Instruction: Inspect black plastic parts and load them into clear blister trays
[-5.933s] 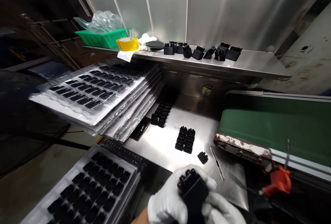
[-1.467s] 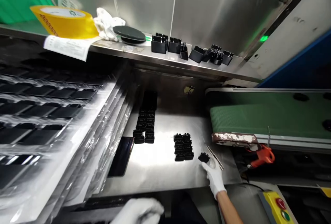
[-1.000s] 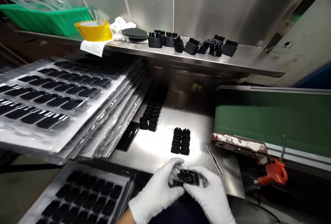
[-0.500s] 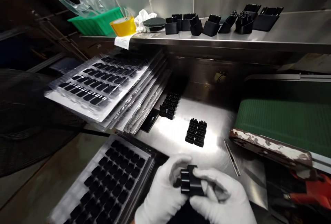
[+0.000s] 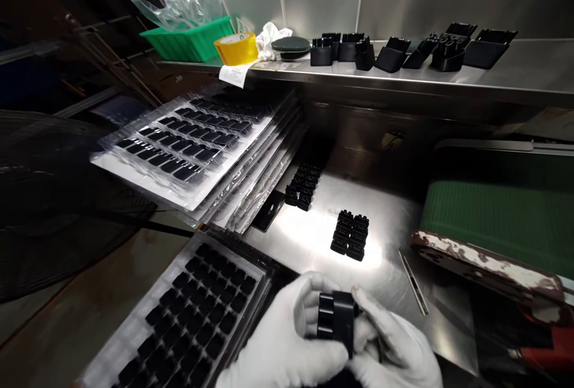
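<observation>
My left hand (image 5: 287, 346) and my right hand (image 5: 394, 346), both in white gloves, grip one black plastic part (image 5: 336, 322) between them near the steel table's front edge. Just beyond the hands a small block of black parts (image 5: 350, 236) sits in two rows on the steel table (image 5: 309, 244). A longer double row of black parts (image 5: 302, 186) lies further back. To the lower left is a clear tray (image 5: 188, 322) with black parts in its pockets.
A slanted stack of clear trays (image 5: 192, 149) fills the left. A shelf (image 5: 403, 77) carries black housings (image 5: 394, 53), a yellow tape roll (image 5: 236, 48) and a green bin (image 5: 188, 41). A green conveyor belt (image 5: 497, 220) runs on the right; a thin metal tool (image 5: 413, 281) lies nearby.
My right hand picked a loose black part off the table and brought it to my left hand; both hands now turn it. The view swung left and down.
</observation>
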The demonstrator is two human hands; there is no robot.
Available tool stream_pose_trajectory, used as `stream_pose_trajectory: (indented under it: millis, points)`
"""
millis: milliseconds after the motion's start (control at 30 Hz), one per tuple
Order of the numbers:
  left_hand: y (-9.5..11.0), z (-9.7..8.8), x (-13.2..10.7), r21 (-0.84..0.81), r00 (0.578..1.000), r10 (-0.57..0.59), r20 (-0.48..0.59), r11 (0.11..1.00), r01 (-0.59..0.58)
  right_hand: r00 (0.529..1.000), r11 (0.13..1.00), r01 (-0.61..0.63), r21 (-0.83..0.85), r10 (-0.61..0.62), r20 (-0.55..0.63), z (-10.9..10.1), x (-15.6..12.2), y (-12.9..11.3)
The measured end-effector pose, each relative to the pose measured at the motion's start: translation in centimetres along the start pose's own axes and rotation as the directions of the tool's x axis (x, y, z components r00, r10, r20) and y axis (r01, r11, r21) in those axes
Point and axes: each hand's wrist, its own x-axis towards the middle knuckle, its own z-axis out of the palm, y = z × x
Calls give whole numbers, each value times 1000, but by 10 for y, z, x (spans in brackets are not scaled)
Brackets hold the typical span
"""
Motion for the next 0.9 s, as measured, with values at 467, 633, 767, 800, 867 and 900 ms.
stream_pose_trajectory:
  millis: [467,633,767,800,867,900]
  points:
    - [10,-28,8,479,851,495,176,712,-513,726,610,-630,481,683,84,21,21,-35]
    - [-1,-33,23,228,954,278,115,927,-298,664,477,-640,602,738,122,24,26,-28]
    - [-14,-35,32,-14,985,108,132,994,-107,660,447,-647,618,734,160,29,24,-19]
    - [-17,-35,33,-50,984,109,141,993,-103,660,449,-638,626,738,144,32,25,-19]
    - [-22,-34,36,-137,977,141,158,983,-120,656,480,-614,626,752,67,40,26,-24]
    - [-24,-33,37,-194,971,158,178,973,-123,653,499,-612,613,757,35,43,27,-27]
